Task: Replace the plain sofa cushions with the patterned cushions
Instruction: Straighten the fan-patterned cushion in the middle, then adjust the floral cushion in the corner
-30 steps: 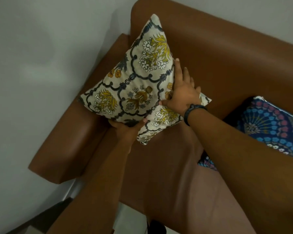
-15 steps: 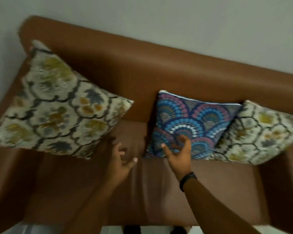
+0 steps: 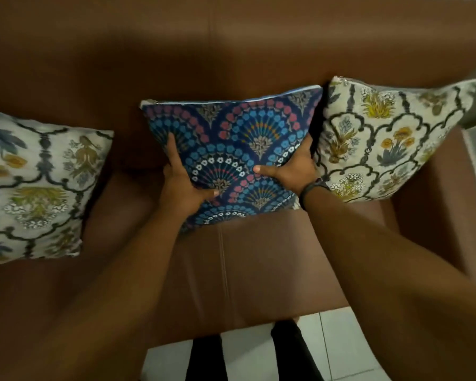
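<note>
Three patterned cushions rest on the brown leather sofa [image 3: 259,270]. The blue fan-patterned cushion [image 3: 242,144] leans against the backrest in the middle. My left hand [image 3: 183,182] grips its lower left edge, and my right hand [image 3: 293,167] grips its right edge, thumb on the front. A cream floral cushion [image 3: 390,144] stands at the right, touching the blue one. Another cream floral cushion [image 3: 36,185] sits at the left end, apart from the blue one. No plain cushion is in view.
The sofa's right armrest [image 3: 434,215] rises beside the right cushion. White floor tiles [image 3: 341,350] and my dark-clad legs [image 3: 291,353] show below the seat's front edge. A black band circles my right wrist [image 3: 312,189].
My view swung right from the left cushion to the sofa's middle. Both hands let go of the left floral cushion, reached to the blue cushion and now grip its two sides.
</note>
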